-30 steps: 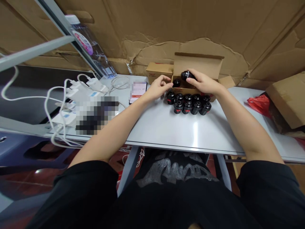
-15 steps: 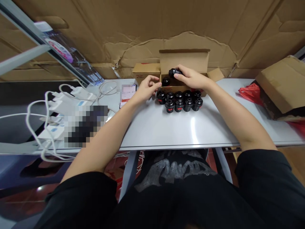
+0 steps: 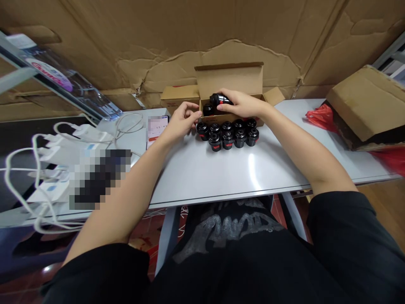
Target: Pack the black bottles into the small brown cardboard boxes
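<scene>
Head view: a black canister [image 3: 217, 99] lies tilted over the open carton [image 3: 230, 79], one end pinched in the grip of the right hand [image 3: 238, 103], leaving the other free. The left hand [image 3: 183, 121], fingers parted, is by the carton's corner, perhaps to steady it; nine canisters [image 3: 227, 140] stand within easy reach on the desk [image 3: 202, 175].

Right fingers [image 3: 225, 108] grip a tilted, glossy black cylindrical container [image 3: 216, 99]; beneath them, beside the left fingers [image 3: 189, 105], stands an open brown cardboard box [image 3: 230, 80].
</scene>
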Tool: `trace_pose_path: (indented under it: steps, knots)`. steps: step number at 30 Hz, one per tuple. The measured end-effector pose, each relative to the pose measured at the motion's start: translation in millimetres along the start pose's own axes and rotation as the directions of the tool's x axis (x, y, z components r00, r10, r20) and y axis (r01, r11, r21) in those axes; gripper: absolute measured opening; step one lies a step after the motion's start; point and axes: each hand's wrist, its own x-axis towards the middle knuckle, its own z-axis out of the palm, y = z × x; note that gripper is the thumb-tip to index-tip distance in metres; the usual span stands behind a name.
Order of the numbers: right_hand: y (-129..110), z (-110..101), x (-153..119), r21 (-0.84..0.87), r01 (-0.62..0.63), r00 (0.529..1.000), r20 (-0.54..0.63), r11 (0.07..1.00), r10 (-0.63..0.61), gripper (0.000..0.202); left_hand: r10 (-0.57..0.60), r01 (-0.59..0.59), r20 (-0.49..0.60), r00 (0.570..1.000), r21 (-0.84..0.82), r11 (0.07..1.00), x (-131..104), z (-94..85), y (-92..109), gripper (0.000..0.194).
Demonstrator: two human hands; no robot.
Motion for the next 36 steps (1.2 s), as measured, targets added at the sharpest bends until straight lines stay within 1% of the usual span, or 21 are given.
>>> trace_pose_path:
  steps: [6,9,12,14,17,19,22,25,28,31,33,36]
  knots:
    - [-2.2,1.6,1.1,-0.09,-0.038,0.999,0.012,0.995,0.04,0.072,-0.012,0.012,0.01,1.0,0.001,1.0,-0.1,2.9,3.6,0.029]
    - [-3.6,1.4,-0.2,-0.063,-0.052,0.998,-0.025,0.997,0.05,0.078,-0.027,0.028,0.015,1.0,-0.006,1.0,0.3,4.5,3.9,0.029]
    - [-6.3,0.8,-1.7,-0.02,-0.053,0.999,-0.003,0.998,0.053,0.082,-0.022,0.023,0.024,0.999,-0.021,1.0,-0.5,5.5,5.8,0.027]
    - [-8.8,0.5,-2.3,-0.007,-0.052,0.999,0.008,0.999,0.052,0.083,-0.023,0.024,0.025,0.999,-0.023,0.999,-2.0,6.6,8.9,0.023]
    - [-11.1,0.2,-3.0,0.0,-0.049,0.998,-0.025,0.999,0.049,0.083,-0.04,0.041,0.028,0.999,-0.022,0.999,-5.1,9.0,15.8,0.018]
    - [-10.8,0.0,-3.4,0.005,-0.058,0.997,-0.042,0.998,0.058,0.082,-0.047,0.048,0.04,0.998,-0.032,0.998,-6.7,10.4,20.1,0.017]
    - [-8.6,-0.2,-3.6,0.003,-0.078,0.997,-0.028,0.997,0.078,0.085,-0.035,0.037,0.049,0.998,-0.038,0.999,-7.9,11.7,24.0,0.016]
    - [-6.0,-0.2,-3.5,0.006,-0.064,0.998,-0.023,0.998,0.064,0.089,-0.037,0.038,0.034,0.999,-0.022,0.999,-8.0,12.6,25.4,0.017]
    - [-2.7,0.1,-3.3,-0.007,-0.059,0.998,-0.037,0.998,0.058,0.087,-0.044,0.045,0.023,0.999,-0.025,0.999,-7.4,13.3,25.3,0.016]
    - [-0.4,0.2,-3.2,-0.054,-0.048,0.997,-0.061,0.997,0.045,0.083,-0.017,0.018,0.016,1.0,-0.027,0.999,-6.7,12.9,23.7,0.015]
    - [-0.8,-0.3,-3.4,-0.071,-0.027,0.996,-0.082,0.997,0.021,0.081,-0.007,0.007,0.015,1.0,-0.031,0.999,-6.1,12.3,22.2,0.016]
    - [-5.0,-2.0,-4.2,-0.071,-0.004,0.997,-0.082,0.997,-0.002,0.082,-0.008,0.009,0.016,1.0,-0.041,0.999,-5.4,12.1,20.7,0.017]
